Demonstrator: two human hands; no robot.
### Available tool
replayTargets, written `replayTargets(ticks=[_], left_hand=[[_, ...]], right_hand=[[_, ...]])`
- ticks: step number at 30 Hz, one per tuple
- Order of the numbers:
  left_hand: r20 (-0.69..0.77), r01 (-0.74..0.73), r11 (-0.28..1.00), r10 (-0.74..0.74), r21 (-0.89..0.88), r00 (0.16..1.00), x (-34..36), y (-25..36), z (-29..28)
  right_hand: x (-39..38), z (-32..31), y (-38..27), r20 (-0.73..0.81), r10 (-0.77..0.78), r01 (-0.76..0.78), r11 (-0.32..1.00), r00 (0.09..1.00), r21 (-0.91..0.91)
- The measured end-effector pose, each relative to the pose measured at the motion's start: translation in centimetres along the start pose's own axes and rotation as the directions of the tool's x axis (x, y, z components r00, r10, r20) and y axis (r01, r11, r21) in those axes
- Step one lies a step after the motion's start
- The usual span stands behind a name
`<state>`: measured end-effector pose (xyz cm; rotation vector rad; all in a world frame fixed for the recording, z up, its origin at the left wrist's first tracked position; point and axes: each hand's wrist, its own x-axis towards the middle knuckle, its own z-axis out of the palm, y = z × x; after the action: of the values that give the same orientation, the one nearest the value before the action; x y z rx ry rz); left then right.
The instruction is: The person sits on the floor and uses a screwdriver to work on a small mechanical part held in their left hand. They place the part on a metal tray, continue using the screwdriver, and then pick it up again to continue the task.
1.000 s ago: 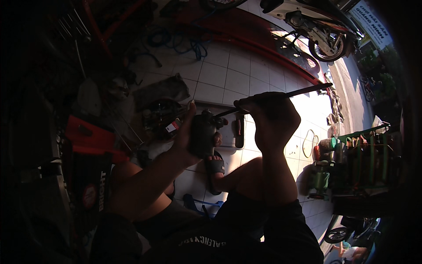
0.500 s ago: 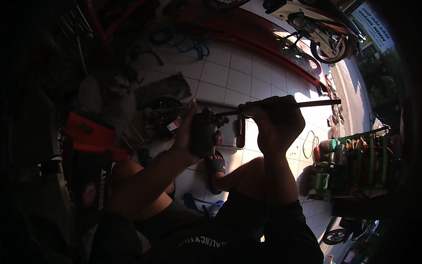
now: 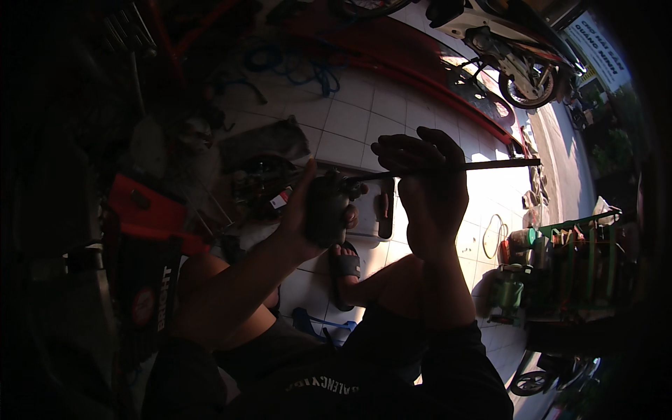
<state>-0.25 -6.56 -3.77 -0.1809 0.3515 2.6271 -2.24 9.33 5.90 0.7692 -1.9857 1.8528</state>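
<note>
My left hand (image 3: 299, 222) is wrapped round a dark, rounded cylindrical part (image 3: 327, 212) with small fittings at its top, held in front of my knees. A long, thin, dark rod-shaped tool (image 3: 502, 165) runs nearly level from those fittings out to the right. Its near end meets the side of the part; shadow hides the exact contact. My right hand (image 3: 435, 192) is at the tool's middle, fingers stretched upward and apart, with the shaft crossing at the palm. Whether the thumb still presses on the shaft is too dark to tell.
Beyond my foot (image 3: 344, 264) lies a pale tray (image 3: 383, 227). Dark parts and a grey cloth (image 3: 266, 138) are on the tiled floor. A red case (image 3: 143, 210) stands left, a green rack of bottles (image 3: 574, 262) right. A motorbike (image 3: 514, 52) and blue hose (image 3: 325, 73) are farther off.
My right hand's fingers have uncurled from the tool and stretched upward. The tool stays in nearly the same position, and my left hand keeps its hold on the cylindrical part.
</note>
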Motion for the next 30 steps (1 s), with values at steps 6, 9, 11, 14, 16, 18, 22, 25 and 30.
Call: replayTargets(ticks=[6, 9, 11, 14, 16, 18, 22, 25, 30], left_hand=[[-0.053, 0.017, 1.0, -0.017, -0.012, 0.998, 0.3, -0.1, 0.0], [-0.054, 0.043, 0.999, -0.045, -0.022, 0.998, 0.3, -0.3, -0.3], [-0.073, 0.058, 0.998, -0.06, -0.029, 0.996, 0.2, -0.3, -0.3], [-0.108, 0.071, 0.997, -0.074, -0.027, 0.991, 0.1, -0.3, 0.1], [-0.109, 0.08, 0.996, -0.082, -0.026, 0.991, 0.1, -0.4, 0.4], [-0.102, 0.076, 0.997, -0.078, -0.022, 0.992, 0.1, -0.4, 0.3], [-0.1, 0.063, 0.997, -0.066, -0.032, 0.993, 0.0, -0.5, 0.6], [-0.075, 0.068, 0.997, -0.071, -0.047, 0.995, 0.1, -0.5, 0.3], [-0.119, 0.074, 0.996, -0.079, -0.041, 0.99, 0.0, -0.5, 0.5]], right_hand=[[0.4, -2.0, 0.2, 0.284, 0.013, 0.057, 0.969, 0.959, -0.239], [0.1, -3.4, 1.2, 0.369, 0.034, 0.137, 0.893, 0.929, -0.428], [0.1, -3.4, 1.2, 0.371, 0.045, 0.141, 0.877, 0.928, -0.46], [0.0, -3.3, 1.0, 0.346, 0.011, 0.156, 0.879, 0.938, -0.45], [-0.2, -3.3, 0.9, 0.315, 0.006, 0.155, 0.861, 0.949, -0.484], [-0.4, -3.2, 1.0, 0.283, 0.024, 0.137, 0.833, 0.959, -0.536], [-0.5, -3.0, 1.1, 0.261, 0.01, 0.125, 0.859, 0.965, -0.496], [-0.5, -2.8, 1.1, 0.262, -0.024, 0.137, 0.897, 0.965, -0.42], [-0.3, -2.7, 1.0, 0.283, -0.034, 0.162, 0.881, 0.959, -0.445]])
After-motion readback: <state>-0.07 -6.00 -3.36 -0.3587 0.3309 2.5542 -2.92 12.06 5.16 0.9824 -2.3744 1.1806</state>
